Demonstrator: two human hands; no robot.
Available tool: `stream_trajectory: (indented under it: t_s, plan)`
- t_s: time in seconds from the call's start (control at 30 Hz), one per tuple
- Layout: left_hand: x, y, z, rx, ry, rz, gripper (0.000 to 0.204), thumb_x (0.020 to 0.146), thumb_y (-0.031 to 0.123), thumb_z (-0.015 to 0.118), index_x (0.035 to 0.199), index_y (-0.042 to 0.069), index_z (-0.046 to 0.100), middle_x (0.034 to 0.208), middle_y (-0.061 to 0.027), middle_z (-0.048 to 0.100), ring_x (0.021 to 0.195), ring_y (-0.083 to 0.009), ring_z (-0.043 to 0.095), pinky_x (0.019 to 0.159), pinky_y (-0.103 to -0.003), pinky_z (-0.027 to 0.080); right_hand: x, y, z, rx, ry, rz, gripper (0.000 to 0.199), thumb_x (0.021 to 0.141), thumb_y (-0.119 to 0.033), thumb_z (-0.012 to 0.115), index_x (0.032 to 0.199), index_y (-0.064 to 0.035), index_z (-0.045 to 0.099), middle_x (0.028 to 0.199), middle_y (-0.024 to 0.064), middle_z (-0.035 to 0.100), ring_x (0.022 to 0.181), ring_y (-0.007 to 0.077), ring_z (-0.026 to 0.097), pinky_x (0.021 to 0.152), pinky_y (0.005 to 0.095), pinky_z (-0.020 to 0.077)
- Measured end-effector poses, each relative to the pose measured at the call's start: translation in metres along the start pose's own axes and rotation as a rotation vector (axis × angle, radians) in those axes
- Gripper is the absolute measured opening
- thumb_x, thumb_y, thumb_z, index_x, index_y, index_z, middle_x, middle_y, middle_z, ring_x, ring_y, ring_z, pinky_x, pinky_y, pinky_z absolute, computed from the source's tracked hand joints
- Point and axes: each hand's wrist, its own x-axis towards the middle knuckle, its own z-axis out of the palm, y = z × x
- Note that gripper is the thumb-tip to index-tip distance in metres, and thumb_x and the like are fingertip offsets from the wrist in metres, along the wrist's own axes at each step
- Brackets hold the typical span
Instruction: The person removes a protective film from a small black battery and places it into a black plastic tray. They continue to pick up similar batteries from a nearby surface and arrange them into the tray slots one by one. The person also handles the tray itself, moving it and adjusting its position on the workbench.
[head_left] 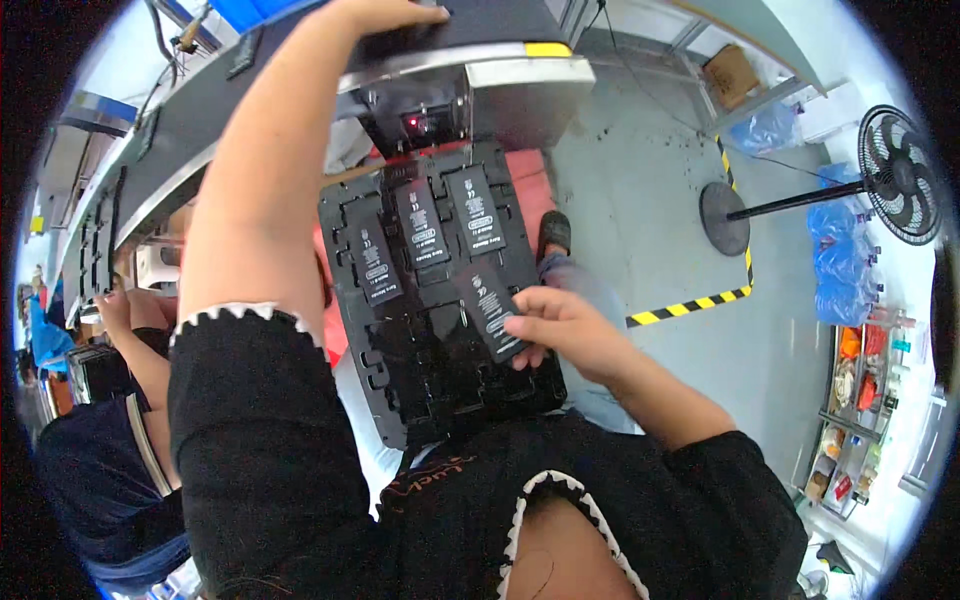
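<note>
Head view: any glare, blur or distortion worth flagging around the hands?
Head view: strong fisheye, the conveyor edge bows and the corners are black; the glossy black plastic slotted tray shows soft sheen, no blown glare; the right hand on a flat black rectangular battery is slightly soft; the left hand is cropped at the top edge.

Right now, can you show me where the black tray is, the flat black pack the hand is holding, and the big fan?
black tray [400, 400], head view, bare lower left part.
flat black pack [487, 305], head view, labelled face above the right hand's fingers.
fan [900, 175], head view, round grille.
</note>
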Motion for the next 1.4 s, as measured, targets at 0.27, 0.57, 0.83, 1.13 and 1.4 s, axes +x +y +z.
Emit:
stream_trajectory:
  t_s: [0.27,0.57,0.83,1.13,1.4]
  plan:
    - [-0.026,0.024,0.022,0.014,0.342,0.304,0.08,0.06,0.044,0.077,0.118,-0.006,0.053,0.107,-0.0259,0.061,0.101,-0.0356,0.059,0.089,-0.039,0.047,-0.006,0.027,0.053,-0.361,0.095,0.073,0.029,0.089,-0.024,0.062,0.095,0.0024,0.053,0.064,0.0103,0.062,0.05,0.0147,0.058,0.049,0.0289,0.0458]
    - [-0.291,0.018,0.028,-0.015,0.162,0.329,0.091,0.057,0.029,0.08,0.137,0.005,0.042,0.129,-0.022,0.047,0.124,-0.0389,0.042,0.105,-0.046,0.033,-0.026,0.053,0.063,-1.318,0.137,-0.456,0.066,0.083,-0.027,0.065,0.138,-0.0043,0.036,0.088,0.0174,0.056,0.072,0.0318,0.06,0.064,0.0432,0.0483]
    - [-0.392,0.004,0.098,-0.029,-0.179,0.341,0.085,0.068,0.031,0.076,0.137,0.0,0.038,0.139,-0.0225,0.035,0.133,-0.0378,0.032,0.112,-0.051,0.019,-0.002,0.047,0.051,-1.421,0.264,-0.814,0.037,0.084,-0.029,0.064,0.115,-0.0101,0.061,0.079,0.0086,0.05,0.074,0.0278,0.054,0.064,0.0395,0.0432]
    - [-0.393,-0.008,0.115,0.111,-0.126,0.433,0.063,0.081,0.025,0.066,0.132,-0.004,0.042,0.144,-0.0245,0.032,0.134,-0.0371,0.033,0.11,-0.05,0.025,0.064,0.004,-0.016,-1.8,0.557,-0.889,0.045,0.085,-0.022,0.061,0.127,-0.0086,0.052,0.133,0.0117,0.049,0.127,0.0281,0.043,0.098,0.0476,0.0377]
    - [-0.317,-0.015,0.11,0.006,0.321,0.196,0.05,0.083,0.031,0.066,0.126,0.008,0.054,0.137,-0.0168,0.045,0.129,-0.0353,0.041,0.104,-0.051,0.033,0.073,-0.026,-0.025,-1.504,0.552,-1.329,0.021,0.083,-0.016,0.061,0.103,-0.0069,0.062,0.104,0.0087,0.062,0.102,0.0276,0.057,0.087,0.0442,0.0419]
